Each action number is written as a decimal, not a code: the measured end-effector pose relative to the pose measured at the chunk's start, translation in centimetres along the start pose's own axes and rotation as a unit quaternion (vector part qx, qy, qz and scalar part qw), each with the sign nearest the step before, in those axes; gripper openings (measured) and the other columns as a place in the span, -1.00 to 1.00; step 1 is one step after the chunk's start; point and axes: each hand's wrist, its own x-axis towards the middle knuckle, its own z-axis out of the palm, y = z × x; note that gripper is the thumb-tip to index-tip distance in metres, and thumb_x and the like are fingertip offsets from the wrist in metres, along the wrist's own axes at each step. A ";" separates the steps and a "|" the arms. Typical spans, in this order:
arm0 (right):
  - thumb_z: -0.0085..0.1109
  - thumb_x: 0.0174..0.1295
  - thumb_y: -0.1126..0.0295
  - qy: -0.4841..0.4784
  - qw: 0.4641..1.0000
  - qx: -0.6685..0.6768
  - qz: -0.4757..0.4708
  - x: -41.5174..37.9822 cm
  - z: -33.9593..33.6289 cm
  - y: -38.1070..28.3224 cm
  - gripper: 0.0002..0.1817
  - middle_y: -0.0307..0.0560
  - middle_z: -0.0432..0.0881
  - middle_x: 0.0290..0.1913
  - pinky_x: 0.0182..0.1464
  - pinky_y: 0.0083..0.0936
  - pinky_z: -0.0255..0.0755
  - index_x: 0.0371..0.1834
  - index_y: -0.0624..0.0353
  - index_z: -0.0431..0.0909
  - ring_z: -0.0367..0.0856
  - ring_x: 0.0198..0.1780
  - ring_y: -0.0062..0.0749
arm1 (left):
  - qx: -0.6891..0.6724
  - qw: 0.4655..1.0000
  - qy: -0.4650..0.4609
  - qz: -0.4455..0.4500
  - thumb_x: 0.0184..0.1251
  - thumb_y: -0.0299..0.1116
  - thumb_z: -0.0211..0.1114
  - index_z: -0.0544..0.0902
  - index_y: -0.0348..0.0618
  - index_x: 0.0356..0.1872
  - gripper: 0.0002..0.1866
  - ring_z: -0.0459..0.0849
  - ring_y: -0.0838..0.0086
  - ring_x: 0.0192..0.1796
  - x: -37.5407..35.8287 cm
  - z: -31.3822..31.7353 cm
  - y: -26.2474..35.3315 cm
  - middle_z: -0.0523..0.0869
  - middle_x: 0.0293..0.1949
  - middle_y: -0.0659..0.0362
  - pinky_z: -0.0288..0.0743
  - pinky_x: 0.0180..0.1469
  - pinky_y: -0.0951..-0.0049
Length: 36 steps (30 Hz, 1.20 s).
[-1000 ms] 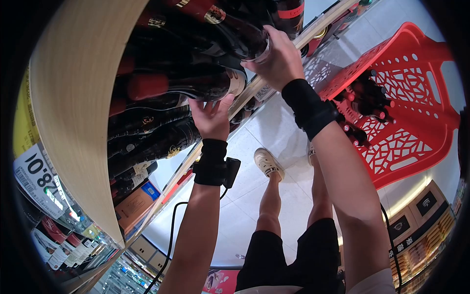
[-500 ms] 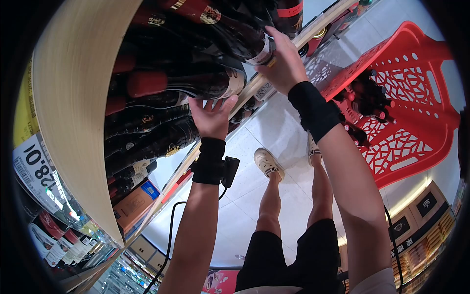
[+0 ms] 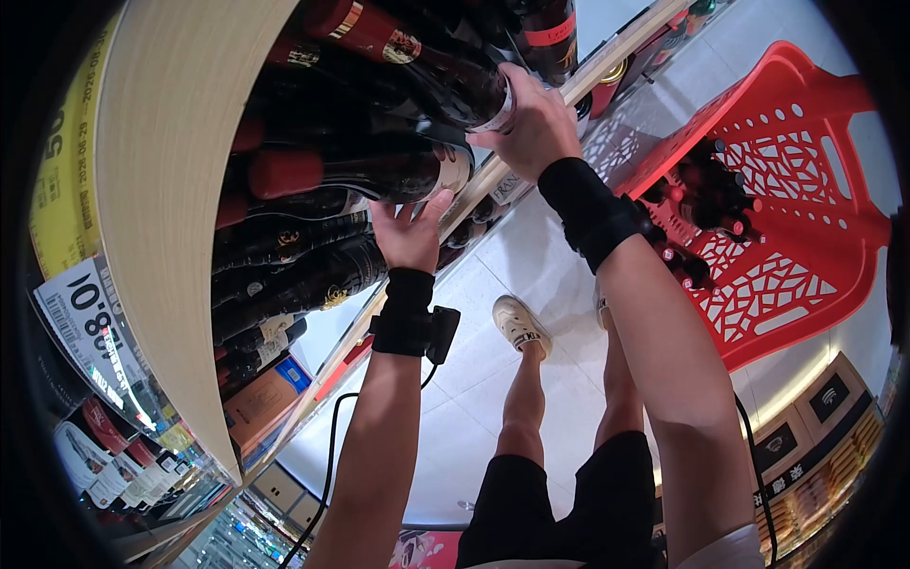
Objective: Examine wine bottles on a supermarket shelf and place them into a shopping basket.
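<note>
Dark wine bottles lie on a wooden shelf. My left hand [image 3: 409,234] is curled under the base of a red-capped bottle [image 3: 365,174], its fingers partly behind the glass and its thumb near the pale label. Higher up and to the right, my right hand [image 3: 533,125] wraps round the base of another bottle [image 3: 455,81], which has a dark red neck with a gold emblem. Both bottles lie tilted, their necks toward the left. Black bands cover both wrists.
A red perforated basket [image 3: 820,261] holding several small bottles stands on the tiled floor at the right. The wooden shelf edge [image 3: 621,47] runs diagonally past my hands. A curved shelf panel [image 3: 175,190] with price tags [image 3: 90,308] is at the left.
My right hand has shifted slightly left with the base of its bottle. My left hand stays under its bottle, and the view has moved a little.
</note>
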 end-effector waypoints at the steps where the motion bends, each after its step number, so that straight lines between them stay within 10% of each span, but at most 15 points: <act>1: 0.66 -0.17 0.20 -0.010 1.000 0.003 0.007 0.0 -0.1 0.0 -0.07 -0.08 0.61 0.22 0.21 -0.06 0.32 0.35 0.01 0.39 0.54 0.17 0.05 | 0.001 1.000 -0.001 0.002 0.07 -0.61 0.55 0.43 -0.25 0.18 -0.36 0.66 0.28 0.14 0.0 -0.1 -0.1 0.60 0.12 0.04 0.53 0.24 0.29; 10: 0.61 -0.14 0.40 -0.013 1.000 0.023 -0.011 -0.3 -0.2 0.3 -0.10 -0.03 0.59 0.23 0.22 -0.07 0.30 0.37 0.04 0.37 0.51 0.20 0.08 | -0.009 1.000 -0.011 0.008 0.05 -0.62 0.56 0.42 -0.22 0.20 -0.34 0.65 0.28 0.14 0.4 -0.4 -0.6 0.59 0.14 0.06 0.55 0.23 0.30; 17: 0.21 -0.08 0.73 0.122 0.987 0.096 -0.051 -4.4 -1.2 -0.5 -0.47 0.10 0.56 -0.04 0.13 -0.24 0.43 0.07 0.21 0.50 0.53 0.09 0.09 | 0.033 0.999 0.000 -0.016 -0.01 -0.62 0.57 0.34 -0.23 0.25 -0.23 0.59 0.25 0.21 -0.4 0.5 0.1 0.49 0.21 0.03 0.59 0.22 0.27; 22: 0.26 0.03 0.61 -0.034 0.989 0.141 -0.031 -7.8 -0.2 -1.9 -0.49 0.14 0.54 0.00 0.14 -0.19 0.42 0.13 0.21 0.45 0.52 0.09 0.10 | 0.076 0.996 0.045 -0.008 0.09 -0.67 0.44 0.20 -0.30 0.43 -0.15 0.49 0.19 0.34 -2.5 0.0 -0.8 0.39 0.34 -0.07 0.48 0.33 0.23; 36: 0.59 -0.07 0.31 -0.029 0.998 0.045 -0.029 -6.7 5.7 -5.9 -0.04 0.24 0.51 0.18 0.23 -0.20 0.42 0.38 0.31 0.19 0.52 0.19 0.14 | 0.081 0.995 0.046 -0.032 0.32 -0.51 0.37 0.35 -0.27 0.30 -0.44 0.57 0.35 0.24 -9.2 -3.3 0.7 0.49 0.25 0.00 0.54 0.16 0.44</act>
